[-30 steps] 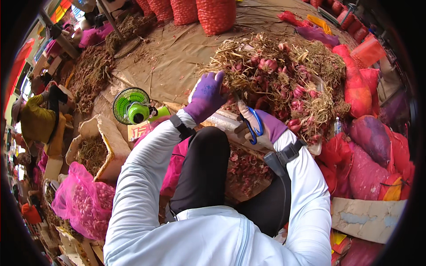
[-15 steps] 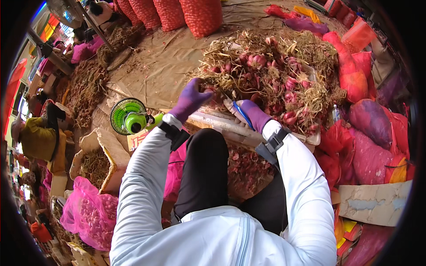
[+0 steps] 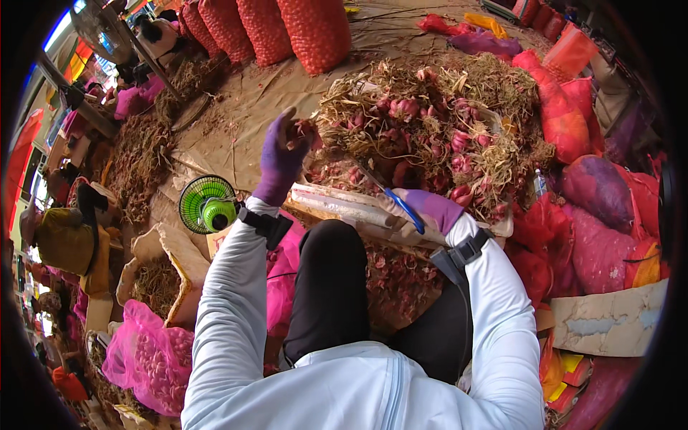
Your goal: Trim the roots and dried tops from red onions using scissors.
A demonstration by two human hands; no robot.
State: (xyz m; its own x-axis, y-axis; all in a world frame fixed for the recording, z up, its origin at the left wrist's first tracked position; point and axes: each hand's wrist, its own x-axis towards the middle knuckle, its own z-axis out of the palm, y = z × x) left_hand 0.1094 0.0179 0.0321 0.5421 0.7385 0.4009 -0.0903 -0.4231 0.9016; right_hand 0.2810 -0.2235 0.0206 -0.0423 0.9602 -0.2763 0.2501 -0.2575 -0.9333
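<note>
Reddish clump (image 3: 302, 133) held in half-curled L hand (image 3: 281, 159), fwd-left of scissors (image 3: 407, 211); these gripped in curled R hand (image 3: 436, 208), long axis angled fwd-left. Shallots (image 3: 403, 109) heaped fwd of R hand, right of L.

A wide fisheye camera, the left of two worn side by side on the person's head, looks steeply down over the wearer's chest (image 3: 344, 394) and knee (image 3: 331, 279) toward the left hand (image 3: 282, 163) and right hand (image 3: 432, 208). White sleeves (image 3: 233, 315) loom close to the lens, the heap of red bulbs (image 3: 460, 141) lies farther out, and red mesh sacks (image 3: 315, 34) mark the distant upper edge, near the view's dark, curving rim.
</note>
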